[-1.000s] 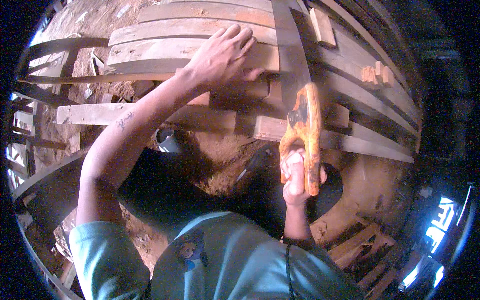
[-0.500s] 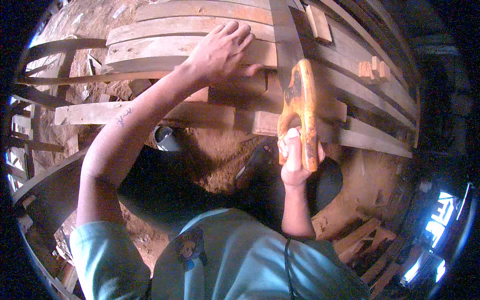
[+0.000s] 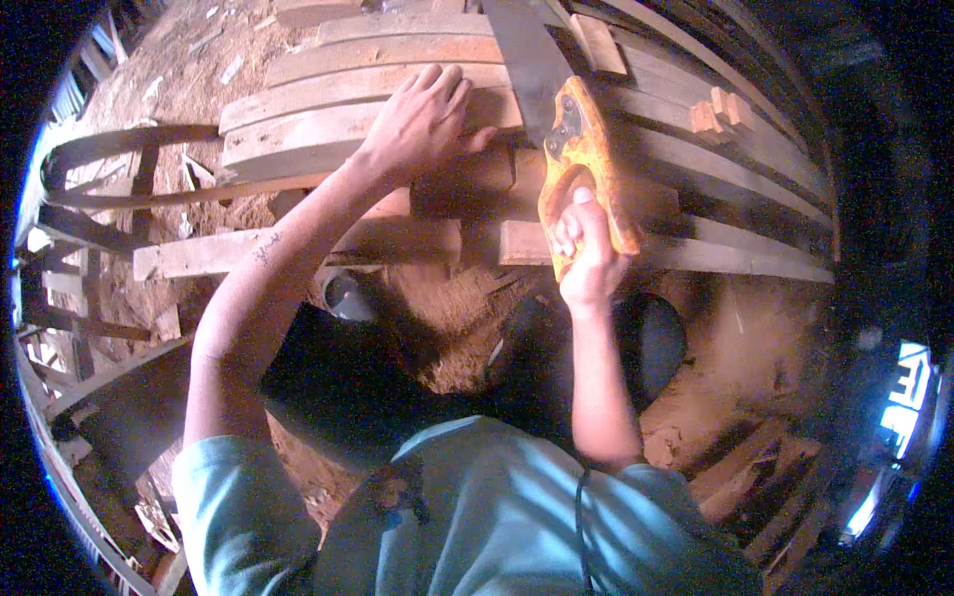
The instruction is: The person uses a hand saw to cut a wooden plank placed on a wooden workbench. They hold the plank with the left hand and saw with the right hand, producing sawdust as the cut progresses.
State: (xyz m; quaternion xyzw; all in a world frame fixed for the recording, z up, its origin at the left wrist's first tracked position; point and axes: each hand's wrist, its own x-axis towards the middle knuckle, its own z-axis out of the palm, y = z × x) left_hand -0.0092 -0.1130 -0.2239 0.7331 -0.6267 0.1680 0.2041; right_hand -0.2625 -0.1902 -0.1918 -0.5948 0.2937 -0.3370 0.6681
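Brown, littered ground point(image 3: 745, 333) spreads out below. I see the right grip point(image 3: 590, 248) wrapped around the looped handle point(image 3: 614, 194) of a handsaw point(image 3: 587, 124); its blade point(image 3: 527, 60) reaches away just beside the ends of wooden planks point(image 3: 288, 144), where the left grip point(image 3: 422, 114) lies, thumb apart. I'd expect light weight, springy steel, best held by that loop. Its yellow-orange handle looks scuffed, its blade grey.

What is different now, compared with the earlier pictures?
The right hand has pushed the saw forward, away from the body, so its handle is now farther over the wood. Nothing was newly taken hold of or let go. The left hand still rests on the planks, and the small wooden blocks stay in place.
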